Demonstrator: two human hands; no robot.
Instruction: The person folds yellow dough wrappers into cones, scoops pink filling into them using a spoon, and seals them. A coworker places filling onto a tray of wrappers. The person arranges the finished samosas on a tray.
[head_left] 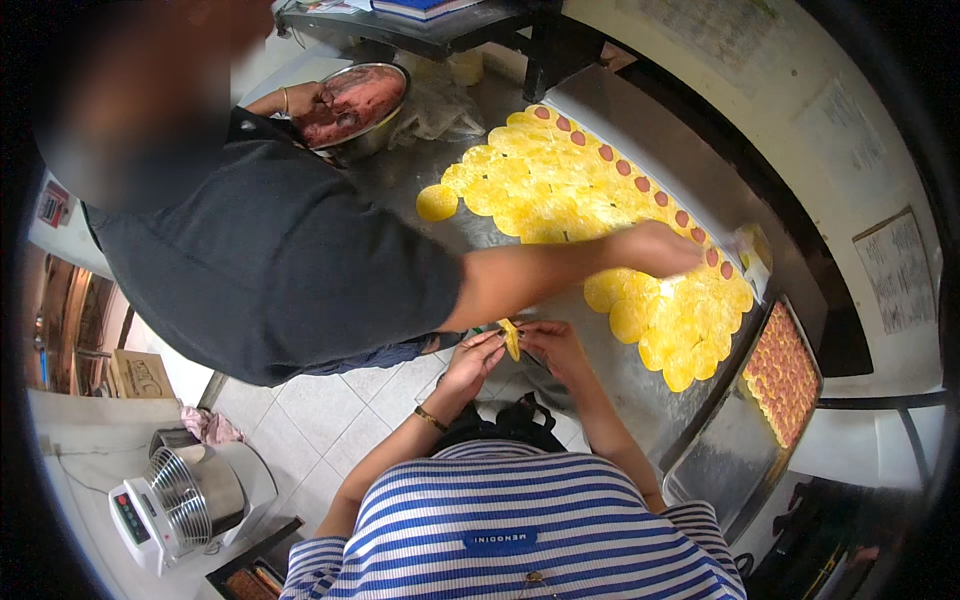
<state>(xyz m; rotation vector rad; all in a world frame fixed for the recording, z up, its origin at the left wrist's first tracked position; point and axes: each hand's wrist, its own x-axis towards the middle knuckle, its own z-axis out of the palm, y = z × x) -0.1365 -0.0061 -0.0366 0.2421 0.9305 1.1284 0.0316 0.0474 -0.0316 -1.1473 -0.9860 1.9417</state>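
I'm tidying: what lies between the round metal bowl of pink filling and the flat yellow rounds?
A crumpled translucent plastic bag, in the head view.

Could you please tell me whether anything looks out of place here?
One yellow dough round sticks out at the left end of the other overlapping rounds, so it looks slightly out of line; nothing else stands out.

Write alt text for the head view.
The person's left hand and right hand pinch a small yellow piece between them. Ahead, a co-worker's arm reaches over overlapping yellow rounds, those along one edge topped with reddish lumps; the co-worker's other hand is in a bowl of pinkish mixture. At right, a tray is partly covered with small pieces.
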